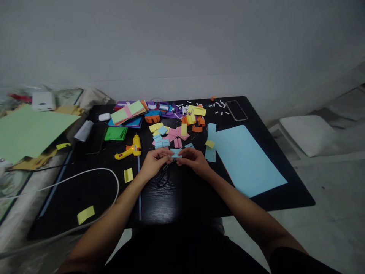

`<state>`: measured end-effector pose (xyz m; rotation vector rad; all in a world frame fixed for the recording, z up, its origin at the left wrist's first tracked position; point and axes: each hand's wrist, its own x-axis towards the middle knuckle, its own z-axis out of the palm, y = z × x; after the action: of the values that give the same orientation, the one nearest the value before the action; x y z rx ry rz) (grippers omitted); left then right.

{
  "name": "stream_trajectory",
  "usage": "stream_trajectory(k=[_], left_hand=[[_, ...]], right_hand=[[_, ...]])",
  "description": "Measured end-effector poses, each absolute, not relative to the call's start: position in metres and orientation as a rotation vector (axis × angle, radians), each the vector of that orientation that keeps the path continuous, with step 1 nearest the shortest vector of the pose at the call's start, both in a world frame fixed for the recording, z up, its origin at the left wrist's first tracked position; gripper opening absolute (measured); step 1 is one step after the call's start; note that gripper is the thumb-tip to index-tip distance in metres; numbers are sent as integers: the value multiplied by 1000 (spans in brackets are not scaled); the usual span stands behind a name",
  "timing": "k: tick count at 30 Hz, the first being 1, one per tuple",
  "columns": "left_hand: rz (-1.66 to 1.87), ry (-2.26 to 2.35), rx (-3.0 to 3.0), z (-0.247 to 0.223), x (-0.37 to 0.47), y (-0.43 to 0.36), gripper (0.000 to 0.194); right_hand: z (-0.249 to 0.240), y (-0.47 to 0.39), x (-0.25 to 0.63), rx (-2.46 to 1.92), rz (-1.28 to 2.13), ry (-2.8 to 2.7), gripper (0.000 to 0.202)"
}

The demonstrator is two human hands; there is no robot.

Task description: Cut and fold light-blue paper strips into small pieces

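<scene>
A small light blue paper piece [176,153] is stretched between my two hands over the middle of the black table. My left hand [156,161] pinches its left end, and my right hand [194,161] grips the right end with thumb and fingers. Just below my left hand lie black-handled scissors [163,178], their blades partly hidden by the fingers. Beyond my hands are folded blue paper pieces [162,143], pink paper pieces [173,134] and yellow pieces [156,127] in a loose pile.
A yellow glue gun [129,148] lies left of my hands. To the right is a large light blue sheet [248,160], with a phone [236,110] behind it. A white cable [111,171] loops across the left side. Colored paper stacks [128,112] sit near the wall.
</scene>
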<state>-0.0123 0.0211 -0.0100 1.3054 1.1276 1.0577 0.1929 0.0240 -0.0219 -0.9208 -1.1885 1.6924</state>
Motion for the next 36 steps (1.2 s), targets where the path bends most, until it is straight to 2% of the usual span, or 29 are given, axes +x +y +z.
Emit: stream_trajectory(k=[12, 18, 24, 32, 36], left_hand=[[1117, 1131, 1238, -7, -4, 15, 18], [1128, 1152, 1276, -8, -5, 15, 18], [1109, 1150, 1349, -8, -5, 14, 14], [1110, 1171, 1395, -7, -5, 13, 14], [1139, 1111, 1428, -11, -3, 13, 20]], right_hand=[[-23, 17, 187, -961, 1517, -1191, 21], [-22, 20, 189, -917, 1632, -1042, 36], [-28, 26, 190, -1019, 1852, -919, 38], [-27, 26, 191, -1012, 1695, -1040, 42], [-25, 26, 191, -1016, 1701, -1019, 40]])
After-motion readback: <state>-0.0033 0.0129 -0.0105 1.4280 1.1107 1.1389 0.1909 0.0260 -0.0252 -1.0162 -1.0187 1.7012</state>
